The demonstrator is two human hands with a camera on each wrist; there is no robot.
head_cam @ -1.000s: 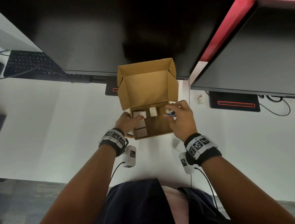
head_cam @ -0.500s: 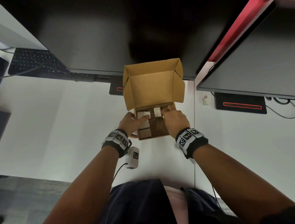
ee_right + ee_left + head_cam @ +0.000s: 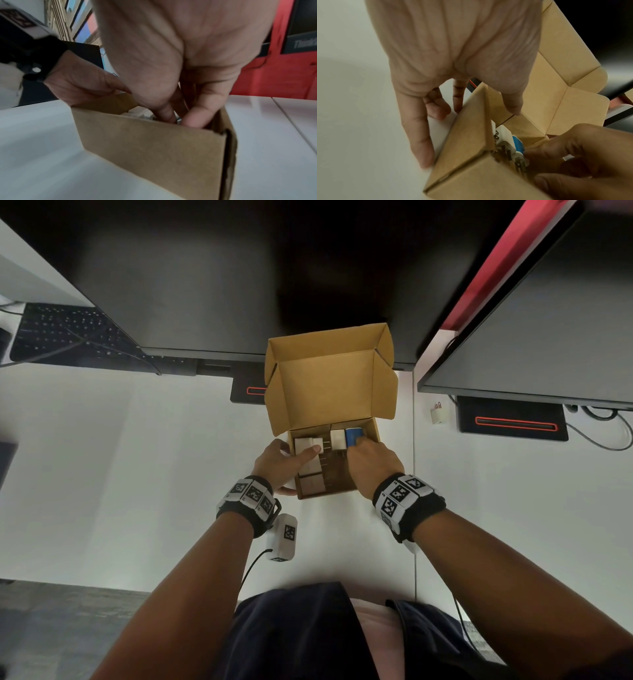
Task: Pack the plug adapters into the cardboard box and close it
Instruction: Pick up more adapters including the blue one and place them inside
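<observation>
Cardboard box [image 3: 337,486], lid up, on table [image 3: 137,474]: white adapters [image 3: 337,439] packed, my right hand [image 3: 371,463] pinching blue adapter [image 3: 353,435] into far corner, left hand [image 3: 279,465] gripping box wall; closing outstanding.

Only partial lettering "Think", cut off by the frame edge, on a black monitor bezel [image 3: 302,44].

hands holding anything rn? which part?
Left hand grips the cardboard box by its left wall, thumb over the rim. Right hand reaches inside at the blue adapter; grip unclear.
</observation>
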